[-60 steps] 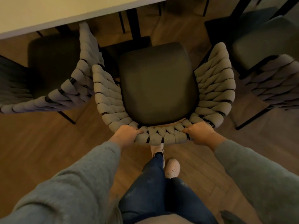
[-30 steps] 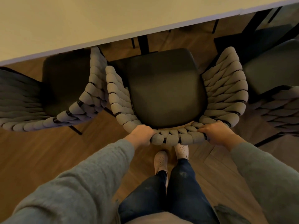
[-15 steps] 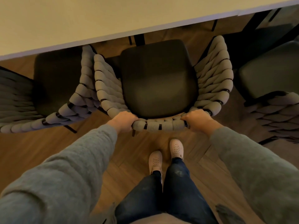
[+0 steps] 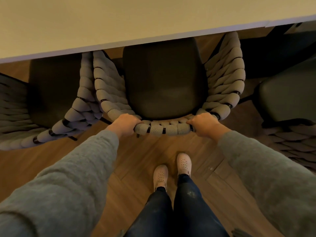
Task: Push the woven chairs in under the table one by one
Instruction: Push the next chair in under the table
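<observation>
A woven chair (image 4: 164, 130) with grey braided back and arms and a dark seat cushion stands right in front of me. My left hand (image 4: 125, 123) grips the top of its backrest on the left, my right hand (image 4: 203, 124) grips it on the right. The front of its seat reaches under the edge of the pale table (image 4: 119, 19) that spans the top of the view. Its legs are mostly hidden.
A second woven chair (image 4: 73, 117) stands close on the left, its arm almost touching the middle chair. A third woven chair (image 4: 290, 103) is at the right edge. Wooden floor (image 4: 42, 165) lies below, with my two feet behind the middle chair.
The middle chair has slid forward toward the table, its seat front now under the table edge. Both hands kept their grip on the backrest and I stepped forward after it.
</observation>
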The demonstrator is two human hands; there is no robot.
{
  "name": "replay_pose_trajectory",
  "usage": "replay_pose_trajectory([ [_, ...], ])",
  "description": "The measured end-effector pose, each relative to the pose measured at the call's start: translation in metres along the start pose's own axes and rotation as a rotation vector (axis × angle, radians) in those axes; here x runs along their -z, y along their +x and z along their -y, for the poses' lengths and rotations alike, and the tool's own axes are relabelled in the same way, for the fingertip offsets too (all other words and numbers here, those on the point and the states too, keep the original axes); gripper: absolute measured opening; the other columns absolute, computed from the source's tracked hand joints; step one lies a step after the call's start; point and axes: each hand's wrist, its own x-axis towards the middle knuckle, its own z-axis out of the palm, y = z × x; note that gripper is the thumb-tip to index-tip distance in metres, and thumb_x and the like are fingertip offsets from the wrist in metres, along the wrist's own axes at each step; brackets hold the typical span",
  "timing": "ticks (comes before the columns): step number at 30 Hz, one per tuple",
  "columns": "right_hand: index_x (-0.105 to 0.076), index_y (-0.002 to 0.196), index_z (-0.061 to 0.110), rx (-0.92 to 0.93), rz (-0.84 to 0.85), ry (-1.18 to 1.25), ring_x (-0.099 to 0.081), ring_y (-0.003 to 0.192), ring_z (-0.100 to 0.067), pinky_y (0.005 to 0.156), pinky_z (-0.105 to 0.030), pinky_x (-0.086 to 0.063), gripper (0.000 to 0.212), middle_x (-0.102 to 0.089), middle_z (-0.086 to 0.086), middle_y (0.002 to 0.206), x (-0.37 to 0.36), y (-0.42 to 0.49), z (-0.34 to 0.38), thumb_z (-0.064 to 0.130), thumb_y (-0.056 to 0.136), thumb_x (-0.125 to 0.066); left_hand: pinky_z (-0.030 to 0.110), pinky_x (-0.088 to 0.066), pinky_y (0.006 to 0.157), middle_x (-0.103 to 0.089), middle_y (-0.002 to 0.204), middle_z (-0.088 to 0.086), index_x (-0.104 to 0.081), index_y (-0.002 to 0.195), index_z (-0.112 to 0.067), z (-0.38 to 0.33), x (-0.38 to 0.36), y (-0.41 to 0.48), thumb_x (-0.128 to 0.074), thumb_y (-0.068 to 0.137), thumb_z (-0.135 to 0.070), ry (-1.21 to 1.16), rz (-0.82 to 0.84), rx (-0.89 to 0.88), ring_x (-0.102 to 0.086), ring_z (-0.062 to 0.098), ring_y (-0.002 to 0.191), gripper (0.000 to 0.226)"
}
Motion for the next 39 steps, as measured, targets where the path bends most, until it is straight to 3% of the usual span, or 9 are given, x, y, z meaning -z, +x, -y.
replay_pose_trajectory([
  [5,-0.057,0.117,0.027,0.008,0.002,0.006,-0.049,0.078,-0.013,0.069,-0.028,-0.036,0.025,-0.052,0.006,0.088,0.013,0.019,-0.011,0.021,0.093,-0.057,0.037,-0.053,0.084,-0.067,0.109,-0.004,-0.059,0.124,-0.033,0.012,0.013,0.012,-0.067,0.087,-0.029,-0.012,0.010,0.004,-0.063,0.018,0.098,0.038],
  [11,-0.060,0.115,0.023,0.022,0.068,0.006,-0.059,0.089,-0.017,0.070,-0.030,-0.041,0.021,-0.060,0.002,0.097,0.011,0.032,0.003,0.021,0.095,-0.056,0.037,-0.048,0.093,-0.061,0.120,-0.004,-0.056,0.129,-0.031,0.026,0.007,0.013,-0.057,0.093,-0.026,0.034,0.080,-0.009,-0.058,0.018,0.109,0.036],
  [15,-0.057,0.123,0.023,0.051,0.052,-0.001,-0.051,0.078,-0.016,0.067,-0.030,-0.040,0.028,-0.058,0.000,0.091,0.012,0.036,0.001,0.019,0.096,-0.052,0.037,-0.047,0.095,-0.059,0.127,-0.006,-0.054,0.132,-0.032,0.030,0.005,0.016,-0.056,0.094,-0.026,0.047,0.053,-0.007,-0.057,0.018,0.113,0.038],
  [20,-0.058,0.118,0.023,0.030,0.045,-0.018,-0.052,0.076,-0.015,0.067,-0.030,-0.044,0.025,-0.057,0.002,0.089,0.013,0.032,0.001,0.019,0.094,-0.054,0.037,-0.043,0.099,-0.056,0.130,-0.005,-0.052,0.134,-0.032,0.026,0.003,0.018,-0.056,0.094,-0.023,0.076,0.060,0.010,-0.053,0.019,0.117,0.041],
  [24,-0.047,0.134,0.029,-0.013,0.073,-0.002,-0.059,0.104,-0.021,0.092,-0.039,-0.042,0.043,-0.061,0.000,0.114,0.018,0.028,0.004,0.021,0.093,-0.056,0.043,-0.035,0.109,-0.053,0.136,-0.003,-0.048,0.137,-0.033,0.025,0.008,0.019,-0.060,0.092,-0.031,0.097,0.116,0.001,-0.047,0.022,0.125,0.046],
  [27,-0.023,0.152,0.029,-0.055,0.035,0.001,-0.043,0.131,-0.027,0.113,-0.050,-0.026,0.071,-0.047,-0.004,0.141,0.018,0.022,0.006,0.026,0.091,-0.060,0.053,-0.011,0.118,-0.042,0.147,-0.001,-0.033,0.147,-0.032,0.026,0.012,0.019,-0.067,0.081,-0.053,0.129,0.213,0.006,-0.033,0.026,0.139,0.077],
  [30,-0.009,0.155,0.029,-0.079,-0.062,0.065,-0.022,0.145,-0.029,0.119,-0.055,-0.013,0.086,-0.029,-0.008,0.155,0.020,0.001,0.001,0.036,0.089,-0.064,0.053,0.000,0.118,-0.030,0.155,0.004,-0.014,0.154,-0.028,0.012,0.021,0.017,-0.066,0.072,-0.069,0.026,0.260,-0.007,-0.021,0.027,0.145,0.105],
  [33,-0.006,0.155,0.029,-0.108,-0.165,0.149,-0.012,0.149,-0.029,0.120,-0.053,-0.009,0.090,-0.019,-0.008,0.160,0.019,-0.027,-0.017,0.050,0.087,-0.061,0.047,0.000,0.121,-0.019,0.159,0.004,-0.006,0.154,-0.029,-0.025,0.031,0.019,-0.058,0.074,-0.075,-0.126,0.196,-0.066,-0.011,0.024,0.148,0.106],
  [39,-0.005,0.155,0.031,-0.307,-0.253,0.271,-0.011,0.149,-0.028,0.121,-0.051,-0.007,0.092,-0.017,-0.007,0.160,-0.007,-0.108,-0.071,0.048,0.087,-0.064,0.042,-0.002,0.121,-0.011,0.161,0.006,-0.016,0.154,-0.022,-0.137,0.058,0.040,-0.049,0.086,-0.067,-0.103,-0.208,-0.283,-0.003,0.022,0.149,0.089],
])
